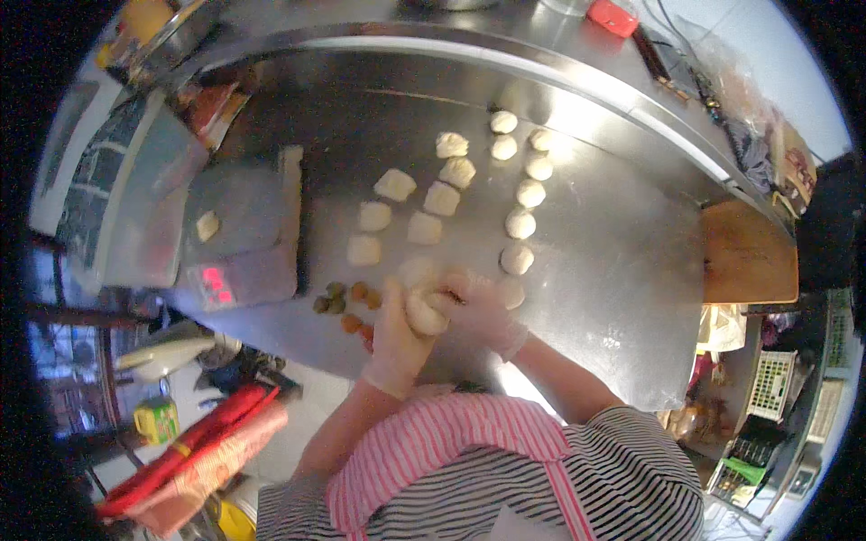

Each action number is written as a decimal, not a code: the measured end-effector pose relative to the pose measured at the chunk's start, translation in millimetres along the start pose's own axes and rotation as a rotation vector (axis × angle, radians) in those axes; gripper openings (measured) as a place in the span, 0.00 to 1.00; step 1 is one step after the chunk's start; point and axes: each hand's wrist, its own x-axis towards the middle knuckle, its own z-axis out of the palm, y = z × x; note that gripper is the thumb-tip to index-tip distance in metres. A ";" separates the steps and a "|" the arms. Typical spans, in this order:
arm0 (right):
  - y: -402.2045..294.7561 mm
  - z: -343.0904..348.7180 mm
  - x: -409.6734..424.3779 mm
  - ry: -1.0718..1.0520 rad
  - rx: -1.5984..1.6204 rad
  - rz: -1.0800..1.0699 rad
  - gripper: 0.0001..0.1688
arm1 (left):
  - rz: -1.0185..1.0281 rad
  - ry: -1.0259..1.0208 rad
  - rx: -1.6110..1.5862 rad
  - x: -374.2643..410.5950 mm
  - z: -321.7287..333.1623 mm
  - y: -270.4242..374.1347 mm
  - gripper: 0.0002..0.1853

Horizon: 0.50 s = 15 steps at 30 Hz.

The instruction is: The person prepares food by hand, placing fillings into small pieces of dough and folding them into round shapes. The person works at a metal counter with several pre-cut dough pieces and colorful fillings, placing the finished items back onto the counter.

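Note:
My left hand [397, 345], in a translucent glove, holds a piece of pale dough [426, 312] near the front edge of the steel table. My right hand [484, 312], gloved too, is at the dough's right side, fingers bent; whether it also grips something is too blurred to tell. Beyond my hands lie two rows of squarish dough pieces [425, 228]. To the right runs a column of round dough balls [520, 224], the nearest partly behind my right hand. Small orange balls [358, 291] and dark green balls [335, 291] lie left of my left hand.
A digital scale [237, 270] with a lit red display stands on the left, a small dough piece [208, 226] on its plate. Left of it is a translucent container [145, 237]. A raised steel ledge [460, 44] runs along the back. A wooden board [749, 253] is at the right edge.

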 end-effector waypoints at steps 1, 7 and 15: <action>8.1 -1.3 3.6 0.001 0.060 0.079 0.18 | 0.089 0.007 0.228 6.7 2.3 -5.6 0.22; 62.2 -23.6 48.5 0.110 0.018 0.121 0.27 | -0.018 -0.055 0.514 104.9 35.0 -73.7 0.16; 209.3 -74.1 184.9 0.139 -0.325 0.358 0.28 | -0.053 -0.029 0.392 129.9 40.4 -155.0 0.24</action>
